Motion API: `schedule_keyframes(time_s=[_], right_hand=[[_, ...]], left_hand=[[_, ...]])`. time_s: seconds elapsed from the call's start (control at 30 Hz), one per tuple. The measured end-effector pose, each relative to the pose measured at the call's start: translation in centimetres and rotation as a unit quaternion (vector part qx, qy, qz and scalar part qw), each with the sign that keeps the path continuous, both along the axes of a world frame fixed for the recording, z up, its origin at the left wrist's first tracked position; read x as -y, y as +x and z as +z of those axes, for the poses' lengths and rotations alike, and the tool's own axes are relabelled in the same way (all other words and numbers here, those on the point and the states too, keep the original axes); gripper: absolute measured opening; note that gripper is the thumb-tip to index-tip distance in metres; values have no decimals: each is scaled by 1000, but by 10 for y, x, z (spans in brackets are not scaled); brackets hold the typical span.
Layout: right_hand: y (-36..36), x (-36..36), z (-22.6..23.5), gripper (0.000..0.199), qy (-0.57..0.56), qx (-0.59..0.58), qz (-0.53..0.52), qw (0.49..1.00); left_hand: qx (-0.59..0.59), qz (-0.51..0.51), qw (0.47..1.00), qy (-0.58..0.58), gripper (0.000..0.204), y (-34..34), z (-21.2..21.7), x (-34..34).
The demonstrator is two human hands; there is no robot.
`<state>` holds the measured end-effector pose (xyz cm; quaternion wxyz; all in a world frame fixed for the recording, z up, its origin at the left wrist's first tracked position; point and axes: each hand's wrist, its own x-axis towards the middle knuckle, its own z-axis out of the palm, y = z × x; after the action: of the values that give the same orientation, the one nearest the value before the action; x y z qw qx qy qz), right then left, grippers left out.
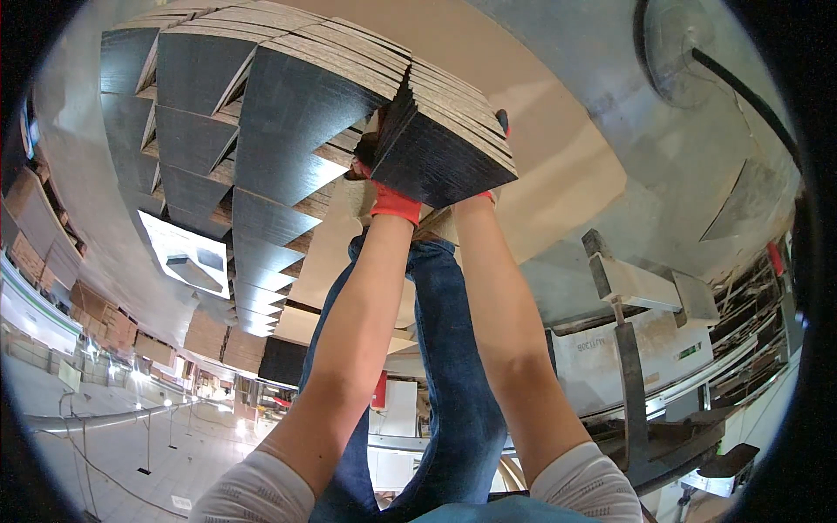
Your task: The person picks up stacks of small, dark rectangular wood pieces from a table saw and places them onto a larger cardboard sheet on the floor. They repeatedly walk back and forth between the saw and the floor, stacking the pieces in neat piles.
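Observation:
I hold a thick stack of boards [440, 157] with a dark wood-grain face and pale layered edges. My left hand [395, 206], in a red glove with dark fingers, is closed on the stack's left side. My right hand [487, 196], gloved the same way, grips the right side; most of it is hidden, and only dark fingertips show past the far edge. Left of the held stack stand rows of similar dark board stacks [296, 122], set at angles with triangular gaps between them. The held stack sits tilted against the end of the back row.
A brown cardboard sheet [567, 139] lies under the boards on a grey surface. A white sheet of paper [209, 275] rests on the left piles. A white-and-dark metal fixture [641, 283] stands to the right, and a black cable [741, 87] curves at the upper right.

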<state>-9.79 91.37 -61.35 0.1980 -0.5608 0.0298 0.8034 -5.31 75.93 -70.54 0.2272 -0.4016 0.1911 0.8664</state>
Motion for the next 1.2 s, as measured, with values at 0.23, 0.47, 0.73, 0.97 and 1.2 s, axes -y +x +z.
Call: schedule_keyframes(time_s=[0.23, 0.47, 0.73, 0.97, 1.2], right_hand=[[-5, 1, 4, 50, -35, -62, 7, 997], [3, 5, 0, 53, -109, -178, -23, 978], [-27, -69, -1, 58, 216, 106, 328, 913], [-81, -114, 82, 46, 383, -185, 754, 500], [-76, -80, 57, 48, 500, -109, 806, 296]], left_hand=[[-232, -358, 850, -308, 60, -3, -4, 7], [-244, -442, 784, -361, 61, -8, 20, 2], [-221, -252, 913, -231, 62, -33, 31, -2], [-170, -217, 861, -427, 64, -26, 114, -45], [-105, -214, 842, -485, 55, -44, 157, -57]])
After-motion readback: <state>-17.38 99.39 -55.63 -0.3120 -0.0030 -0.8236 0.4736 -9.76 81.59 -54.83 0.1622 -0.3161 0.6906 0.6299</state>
